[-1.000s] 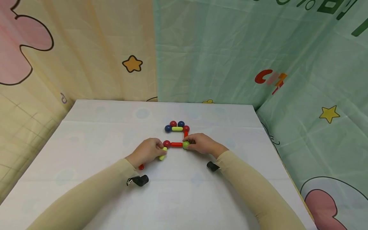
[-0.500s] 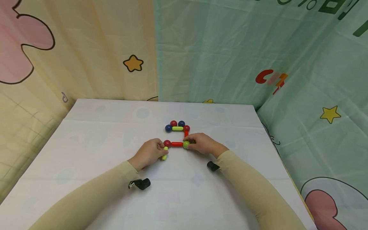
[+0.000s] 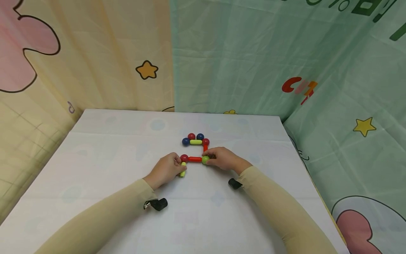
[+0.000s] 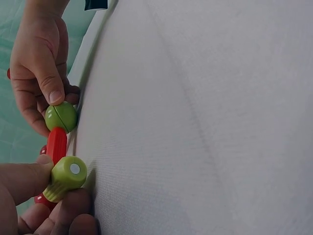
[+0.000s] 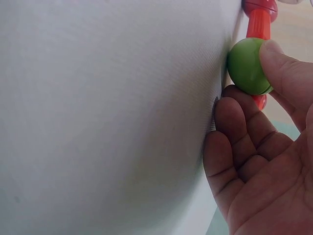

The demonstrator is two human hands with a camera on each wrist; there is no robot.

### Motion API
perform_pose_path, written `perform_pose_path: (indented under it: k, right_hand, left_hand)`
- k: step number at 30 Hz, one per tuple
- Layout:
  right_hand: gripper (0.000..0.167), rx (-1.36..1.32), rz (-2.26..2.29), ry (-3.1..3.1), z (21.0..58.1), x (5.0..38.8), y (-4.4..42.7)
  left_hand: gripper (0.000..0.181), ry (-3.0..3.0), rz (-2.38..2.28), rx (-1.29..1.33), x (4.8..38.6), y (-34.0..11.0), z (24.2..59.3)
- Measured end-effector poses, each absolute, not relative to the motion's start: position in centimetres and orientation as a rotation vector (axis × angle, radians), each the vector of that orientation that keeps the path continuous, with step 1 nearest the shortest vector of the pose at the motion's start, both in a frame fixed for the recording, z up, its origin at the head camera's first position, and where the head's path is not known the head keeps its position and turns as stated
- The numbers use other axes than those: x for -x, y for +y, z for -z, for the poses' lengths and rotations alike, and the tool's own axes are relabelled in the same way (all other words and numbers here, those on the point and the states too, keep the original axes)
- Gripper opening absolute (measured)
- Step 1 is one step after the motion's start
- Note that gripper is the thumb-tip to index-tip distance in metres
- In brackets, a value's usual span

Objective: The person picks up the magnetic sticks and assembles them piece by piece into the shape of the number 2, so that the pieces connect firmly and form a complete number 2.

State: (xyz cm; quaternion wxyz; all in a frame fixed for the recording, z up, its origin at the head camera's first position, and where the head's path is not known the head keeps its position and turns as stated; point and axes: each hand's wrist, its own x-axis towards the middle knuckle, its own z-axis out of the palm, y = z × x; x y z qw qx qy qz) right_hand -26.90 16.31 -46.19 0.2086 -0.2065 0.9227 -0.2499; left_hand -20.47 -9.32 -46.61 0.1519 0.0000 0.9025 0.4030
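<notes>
My left hand pinches a short yellow-green rod between thumb and fingers. The rod's far end meets a red ball, and its pale round end faces the camera in the left wrist view. From that ball a red rod runs right to a green ball. My right hand grips the green ball with its thumb and fingers. A second red rod, partly behind my right fingers, leads from the green ball to another red ball.
Beyond the hands, another yellow-green rod joins that far red ball to a blue ball. Behind it sit a red ball and a blue ball. A white cloth covers the table; printed curtains hang behind.
My left hand has shifted slightly right, swinging the yellow-green rod from a slant to nearly straight toward me. A small red piece near my left wrist is now hidden. My right hand stays put.
</notes>
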Motion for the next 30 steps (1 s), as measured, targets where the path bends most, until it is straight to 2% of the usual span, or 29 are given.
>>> perform_pose_path:
  k: [30]
  right_hand:
    - [0.036, 0.559, 0.695, 2.564, 46.02, 26.89, 16.69]
  left_hand:
    - [0.041, 2.555, -1.114, -0.039, 21.0, -9.39, 46.52]
